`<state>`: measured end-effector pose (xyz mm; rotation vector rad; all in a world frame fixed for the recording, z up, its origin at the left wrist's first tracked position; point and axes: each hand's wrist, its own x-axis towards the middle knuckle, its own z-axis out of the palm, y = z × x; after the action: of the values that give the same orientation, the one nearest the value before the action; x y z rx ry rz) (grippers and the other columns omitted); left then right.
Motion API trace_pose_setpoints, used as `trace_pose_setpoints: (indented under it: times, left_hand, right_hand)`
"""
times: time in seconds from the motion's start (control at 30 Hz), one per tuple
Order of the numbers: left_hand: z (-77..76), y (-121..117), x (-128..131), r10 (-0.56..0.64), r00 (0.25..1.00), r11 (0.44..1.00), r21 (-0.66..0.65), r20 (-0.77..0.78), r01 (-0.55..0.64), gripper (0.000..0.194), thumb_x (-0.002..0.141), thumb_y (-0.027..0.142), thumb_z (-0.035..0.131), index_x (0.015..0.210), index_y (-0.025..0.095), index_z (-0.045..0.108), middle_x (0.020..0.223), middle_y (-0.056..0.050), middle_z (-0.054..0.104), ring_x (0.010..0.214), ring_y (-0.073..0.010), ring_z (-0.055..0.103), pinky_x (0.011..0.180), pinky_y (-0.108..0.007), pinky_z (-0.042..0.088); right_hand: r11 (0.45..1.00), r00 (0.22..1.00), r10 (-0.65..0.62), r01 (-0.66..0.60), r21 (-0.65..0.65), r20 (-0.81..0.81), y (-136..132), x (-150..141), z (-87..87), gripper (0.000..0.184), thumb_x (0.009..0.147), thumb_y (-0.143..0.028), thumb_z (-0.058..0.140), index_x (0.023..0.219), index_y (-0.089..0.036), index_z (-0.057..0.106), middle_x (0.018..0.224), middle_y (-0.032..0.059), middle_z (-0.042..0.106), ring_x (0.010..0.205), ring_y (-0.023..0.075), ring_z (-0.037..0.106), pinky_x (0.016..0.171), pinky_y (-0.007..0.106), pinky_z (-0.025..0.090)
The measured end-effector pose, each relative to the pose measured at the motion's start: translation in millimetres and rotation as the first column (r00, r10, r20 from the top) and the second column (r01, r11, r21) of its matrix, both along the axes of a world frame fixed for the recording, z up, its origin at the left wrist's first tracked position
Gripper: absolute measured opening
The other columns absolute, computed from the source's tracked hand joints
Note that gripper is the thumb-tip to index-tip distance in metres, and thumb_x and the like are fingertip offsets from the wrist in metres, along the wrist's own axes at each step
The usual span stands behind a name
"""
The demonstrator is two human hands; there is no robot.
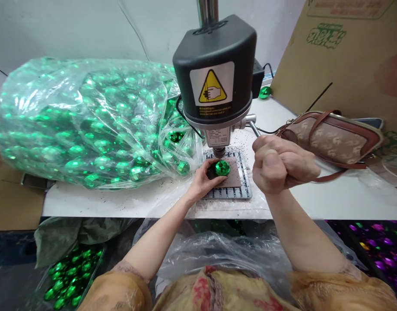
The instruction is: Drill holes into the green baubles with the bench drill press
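Patterned sleeves point(117, 293) are reaching toward the drill press point(214, 73); I'm watching the left hand point(203, 183) gripping a green faceted gem point(222, 168) beneath its chuck point(218, 151), the right hand point(282, 164) making a fist beside the lever point(254, 128).

The faceted green piece point(222, 168) I hold looks like glossy, smooth plastic. The bag point(88, 125) is thin, crinkled clear polythene, the drill head point(214, 56) matt black plastic, and the handbag point(331, 138) patterned cloth with smooth brown leather trim.

Wall point(71, 30): pale grey, behind tabletop | white tabletop point(318, 203): dark grit scattered | cardboard sheet point(350, 56): leaning, right rear corner | cardboard box point(13, 203): below left edge
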<state>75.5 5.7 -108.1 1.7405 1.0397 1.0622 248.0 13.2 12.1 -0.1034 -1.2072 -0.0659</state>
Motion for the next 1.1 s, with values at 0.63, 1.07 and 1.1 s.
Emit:
trace_pose_setpoints:
  times: [0.63, 1.07, 1.1]
  left_hand:
    - [3.5, -108.0, -1.3, -0.148, 0.777, 0.766, 0.426, -0.612, 0.481, 0.056, 0.087, 0.061, 0.064, 0.122, 0.019, 0.060, 0.108, -0.013, 0.070, 0.106, -0.0277, 0.064, 0.094, -0.041, 0.053]
    - [63.2, 42.2, -101.6, 0.281, 0.246, 0.894, 0.346, -0.928, 0.284, 0.069, 0.065, 0.007, 0.076, 0.131, 0.020, 0.060, 0.116, -0.014, 0.067, 0.133, -0.0460, 0.048, 0.120, -0.073, 0.012]
    - [64.3, 43.6, -101.1, 0.302, 0.237, 0.875, 0.368, -0.923, 0.314, 0.062, 0.066, 0.007, 0.076, 0.124, 0.020, 0.063, 0.110, -0.013, 0.067, 0.125, -0.0437, 0.054, 0.120, -0.072, 0.013]
  right_hand:
    - [0.959, 0.968, 0.005, -0.076, -0.273, -0.250, 3.8, -16.0, 72.8, 0.054, 0.086, -0.039, 0.066, 0.052, -0.021, 0.028, 0.042, -0.0079, 0.025, 0.036, 0.0044, 0.032, 0.044, 0.027, 0.017]
    - [0.963, 0.967, 0.064, -0.125, -0.239, -0.245, 8.0, -10.3, 67.3, 0.044, 0.086, -0.019, 0.061, 0.053, -0.020, 0.033, 0.043, -0.0070, 0.028, 0.038, 0.0053, 0.029, 0.044, 0.028, 0.015]
    - [0.964, 0.968, 0.079, -0.136, -0.229, -0.239, 8.2, -10.1, 67.1, 0.044, 0.086, -0.020, 0.062, 0.053, -0.020, 0.034, 0.043, -0.0069, 0.028, 0.038, 0.0053, 0.030, 0.044, 0.028, 0.015]
